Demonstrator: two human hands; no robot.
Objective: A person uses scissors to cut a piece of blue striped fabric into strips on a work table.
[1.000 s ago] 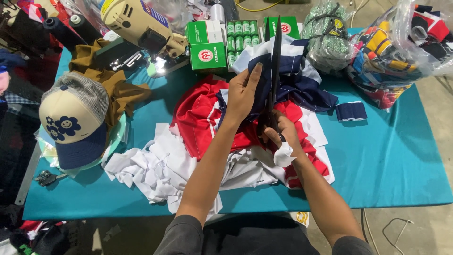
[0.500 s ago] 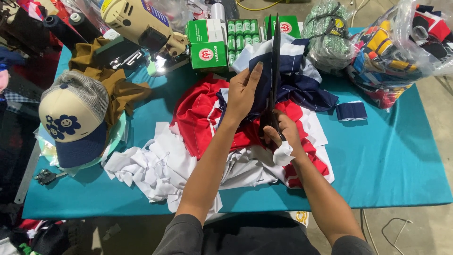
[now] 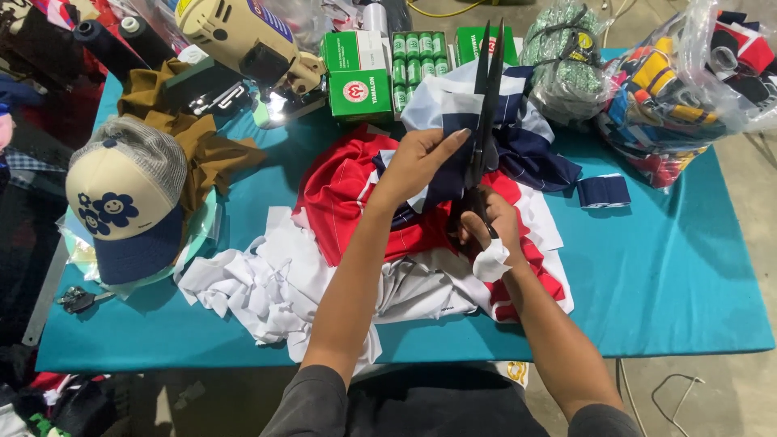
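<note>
My right hand (image 3: 488,229), with a white wrap on one finger, grips the handles of long black scissors (image 3: 488,97) whose blades point away from me. My left hand (image 3: 421,158) holds a strip of navy and white fabric (image 3: 450,113) up against the blades. Both hands hover over a heap of red, white and navy jersey pieces (image 3: 348,202) on the teal table cover (image 3: 672,275). A pile of white cloth scraps (image 3: 267,283) lies at the near left of the heap.
A cream and navy cap (image 3: 125,202) sits at the left on brown cloth (image 3: 202,146). A cutting machine (image 3: 243,36), green boxes (image 3: 356,73), thread spools (image 3: 417,53), a netted bundle (image 3: 566,61) and a plastic bag of garments (image 3: 688,89) line the far edge. A folded navy patch (image 3: 603,192) lies right.
</note>
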